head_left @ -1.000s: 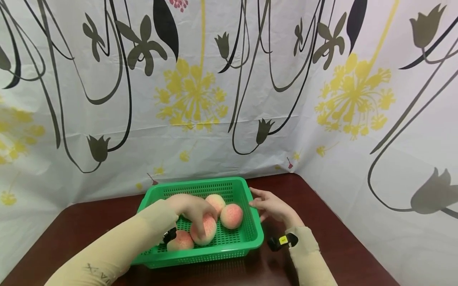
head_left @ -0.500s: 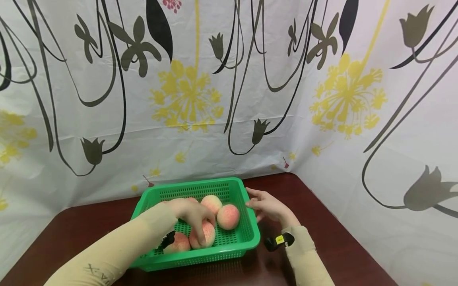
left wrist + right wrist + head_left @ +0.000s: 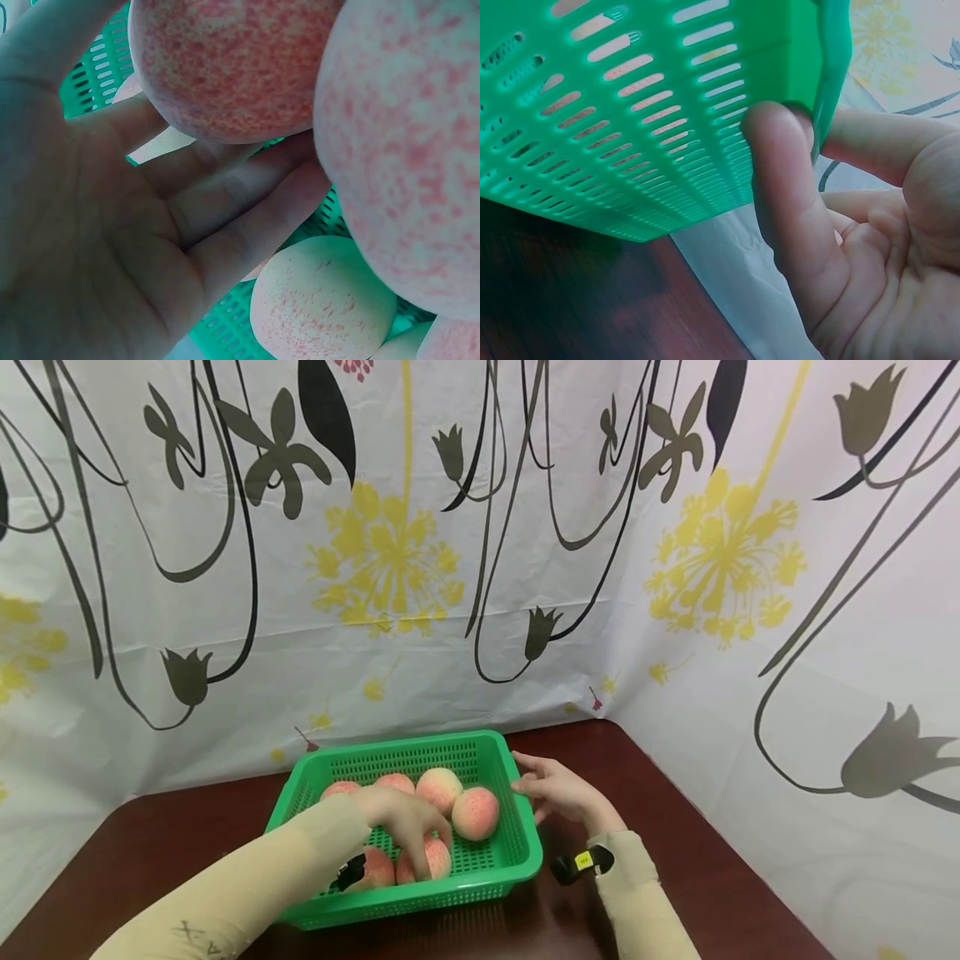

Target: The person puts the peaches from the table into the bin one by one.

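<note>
A green plastic basket [image 3: 420,893] stands on the table with several pink-and-cream peaches in it. My left hand [image 3: 405,818] reaches inside and holds a peach [image 3: 437,858] by the near wall, thumb on the near side and fingers beyond. Just left of it lies another peach [image 3: 377,870], partly hidden by the wrist. In the left wrist view the held peach [image 3: 232,67] sits against the fingers, with a second large peach [image 3: 405,150] close beside it. My right hand [image 3: 562,793] grips the basket's right rim, the thumb [image 3: 780,172] pressed to the outer wall below the lip.
Farther back in the basket are a pale peach [image 3: 439,789], a pinker peach [image 3: 476,814] and more peaches partly behind the left arm. The dark red table [image 3: 615,777] meets a patterned white curtain [image 3: 420,677] at the back and right.
My left hand has shifted the held peach slightly toward the basket's near wall. Peaches at the back left have come into sight. The right hand stays on the rim; the view has turned slightly.
</note>
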Demonstrator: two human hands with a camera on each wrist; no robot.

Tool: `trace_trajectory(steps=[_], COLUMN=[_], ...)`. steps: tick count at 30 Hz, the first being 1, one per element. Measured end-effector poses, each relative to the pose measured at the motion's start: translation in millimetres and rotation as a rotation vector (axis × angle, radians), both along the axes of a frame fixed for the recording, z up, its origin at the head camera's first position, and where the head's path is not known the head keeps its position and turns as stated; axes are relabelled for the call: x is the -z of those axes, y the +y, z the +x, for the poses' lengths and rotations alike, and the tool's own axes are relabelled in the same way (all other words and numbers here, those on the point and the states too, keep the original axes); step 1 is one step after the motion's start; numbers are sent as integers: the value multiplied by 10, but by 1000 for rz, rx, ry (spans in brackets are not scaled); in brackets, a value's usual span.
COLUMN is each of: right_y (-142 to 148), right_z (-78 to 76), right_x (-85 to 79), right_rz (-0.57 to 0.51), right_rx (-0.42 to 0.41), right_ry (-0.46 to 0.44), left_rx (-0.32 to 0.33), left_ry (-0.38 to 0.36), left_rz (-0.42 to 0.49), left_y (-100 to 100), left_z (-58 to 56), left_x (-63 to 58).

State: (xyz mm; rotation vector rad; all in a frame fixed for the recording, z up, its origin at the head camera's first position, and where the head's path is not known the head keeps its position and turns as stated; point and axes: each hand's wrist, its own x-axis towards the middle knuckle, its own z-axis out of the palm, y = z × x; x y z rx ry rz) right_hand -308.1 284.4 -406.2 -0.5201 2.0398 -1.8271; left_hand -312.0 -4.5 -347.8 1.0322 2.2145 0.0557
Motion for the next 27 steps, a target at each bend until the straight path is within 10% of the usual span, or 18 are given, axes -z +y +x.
trace_trajectory(steps=[27], right_y=[-22], right_z=[-23], right_x=[-3], right_rz=[-1], right_rx=[4], right_ry=[-11], left_rx=[-9], left_ry=[-17], left_rz=[-40], left_y=[-51], left_z=[14], left_x=[-47])
